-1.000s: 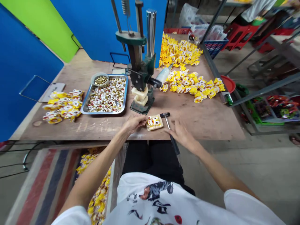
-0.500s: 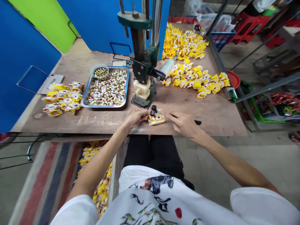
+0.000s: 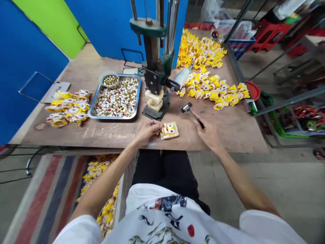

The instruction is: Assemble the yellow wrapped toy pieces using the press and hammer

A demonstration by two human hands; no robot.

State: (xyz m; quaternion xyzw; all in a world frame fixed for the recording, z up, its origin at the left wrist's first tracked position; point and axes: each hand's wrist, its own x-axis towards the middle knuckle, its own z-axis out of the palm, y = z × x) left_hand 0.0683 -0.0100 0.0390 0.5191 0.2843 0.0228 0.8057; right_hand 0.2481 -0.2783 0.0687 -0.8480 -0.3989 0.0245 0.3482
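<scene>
My right hand (image 3: 208, 133) is wrapped round the handle of a small mallet (image 3: 187, 107), its cylindrical black and silver head raised to the right of a cream block (image 3: 175, 135). In that block, near the table's front edge, lies a yellow and white plastic piece (image 3: 169, 129) with round black-and-white eyes and some red. My left hand (image 3: 147, 132) touches the block's left side with its fingers pinched together. What they hold there, if anything, is too small to make out.
A green hand press (image 3: 152, 67) stands behind the block. To its left, a metal tray (image 3: 111, 117) holds many small white parts and a tub (image 3: 101, 78) of gold pieces. Yellow-white parts (image 3: 68, 106) pile at left, more (image 3: 203, 51) at back right.
The mallet has lifted off the yellow and white piece and swung right with my right hand. My left hand has stayed at the block's left side.
</scene>
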